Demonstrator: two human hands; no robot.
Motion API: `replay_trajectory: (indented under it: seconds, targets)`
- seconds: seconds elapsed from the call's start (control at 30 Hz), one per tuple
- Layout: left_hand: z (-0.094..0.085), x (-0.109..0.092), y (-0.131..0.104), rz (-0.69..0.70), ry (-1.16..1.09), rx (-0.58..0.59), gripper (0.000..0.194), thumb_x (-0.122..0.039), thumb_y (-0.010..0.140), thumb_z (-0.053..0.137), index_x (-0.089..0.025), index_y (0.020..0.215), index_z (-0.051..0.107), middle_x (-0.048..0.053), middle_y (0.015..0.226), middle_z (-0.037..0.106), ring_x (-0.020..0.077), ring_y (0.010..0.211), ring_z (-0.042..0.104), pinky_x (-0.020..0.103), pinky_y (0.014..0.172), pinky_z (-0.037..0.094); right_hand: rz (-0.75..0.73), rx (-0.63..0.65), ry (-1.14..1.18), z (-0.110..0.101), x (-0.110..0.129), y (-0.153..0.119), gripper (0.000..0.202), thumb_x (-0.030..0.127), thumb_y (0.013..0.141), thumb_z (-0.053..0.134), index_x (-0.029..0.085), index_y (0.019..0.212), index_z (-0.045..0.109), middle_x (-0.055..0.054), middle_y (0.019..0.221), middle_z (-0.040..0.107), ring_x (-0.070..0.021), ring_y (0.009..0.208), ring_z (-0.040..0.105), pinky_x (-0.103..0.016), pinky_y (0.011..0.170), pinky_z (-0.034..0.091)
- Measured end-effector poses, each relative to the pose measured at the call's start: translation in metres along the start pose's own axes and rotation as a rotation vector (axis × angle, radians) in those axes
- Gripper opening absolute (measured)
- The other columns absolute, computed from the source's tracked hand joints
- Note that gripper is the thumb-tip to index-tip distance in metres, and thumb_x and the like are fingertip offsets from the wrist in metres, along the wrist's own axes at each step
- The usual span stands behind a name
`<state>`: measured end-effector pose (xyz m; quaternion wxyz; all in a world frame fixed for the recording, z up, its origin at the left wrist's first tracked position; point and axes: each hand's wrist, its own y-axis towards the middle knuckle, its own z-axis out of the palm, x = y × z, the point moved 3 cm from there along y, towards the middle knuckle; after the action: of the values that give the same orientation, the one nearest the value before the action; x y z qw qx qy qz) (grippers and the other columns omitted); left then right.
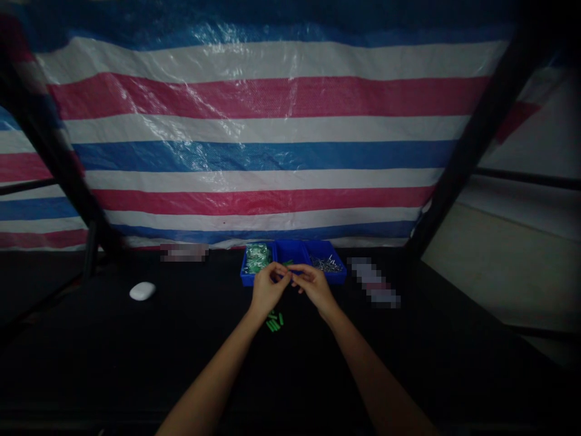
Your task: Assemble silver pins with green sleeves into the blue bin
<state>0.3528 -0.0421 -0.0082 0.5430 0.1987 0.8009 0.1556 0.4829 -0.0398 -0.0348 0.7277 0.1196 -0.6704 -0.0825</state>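
Note:
My left hand (267,286) and my right hand (315,287) meet just in front of a blue three-part tray (290,247). Both have fingertips pinched together, nearly touching each other; whatever lies between them is too small and dark to make out. Clear bags with green contents (258,259) fill the tray's left compartment. Thin metal screws or nails (327,264) lie loose in the right one. A bit of green shows in the middle compartment, partly behind my fingers. Several small green plastic plugs (273,322) lie on the table beside my left wrist.
A white rounded object (142,291) sits on the black table (136,363) to the left. Blurred-out items (374,283) lie right of the tray and at the back left. Behind hangs a striped plastic sheet (263,154) between dark slanted posts.

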Motion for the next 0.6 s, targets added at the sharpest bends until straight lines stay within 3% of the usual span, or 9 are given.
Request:
replay_trajectory:
  seconds: [0.2, 0.43, 0.6]
  targets:
    - [0.004, -0.002, -0.002, 0.021, 0.012, 0.038, 0.008, -0.021, 0.069, 0.055, -0.015, 0.074, 0.053, 0.001, 0.072, 0.059, 0.0092, 0.059, 0.052, 0.02, 0.054, 0.037, -0.005, -0.047, 0.111, -0.001, 0.012, -0.002, 0.029, 0.032, 0.066, 0.061, 0.019, 0.092, 0.063, -0.007, 0.094, 0.065, -0.0073, 0.046, 0.049, -0.02, 0.04, 0.037]
    - [0.004, 0.005, -0.001, 0.041, 0.08, 0.025, 0.008, -0.02, 0.069, 0.055, -0.016, 0.073, 0.05, -0.001, 0.071, 0.056, 0.0077, 0.056, 0.05, 0.019, 0.053, 0.036, 0.018, -0.066, 0.121, -0.001, 0.012, -0.002, 0.028, 0.034, 0.065, 0.064, 0.019, 0.089, 0.062, -0.005, 0.086, 0.066, -0.0072, 0.047, 0.049, -0.02, 0.041, 0.035]
    - [0.001, -0.001, -0.004, 0.066, 0.217, 0.053, 0.007, -0.024, 0.071, 0.053, -0.018, 0.075, 0.051, -0.003, 0.063, 0.054, 0.0084, 0.053, 0.049, 0.019, 0.051, 0.034, 0.028, -0.096, 0.096, -0.003, 0.01, -0.001, 0.029, 0.035, 0.061, 0.067, 0.018, 0.083, 0.062, -0.003, 0.076, 0.064, -0.0073, 0.046, 0.048, -0.02, 0.039, 0.033]
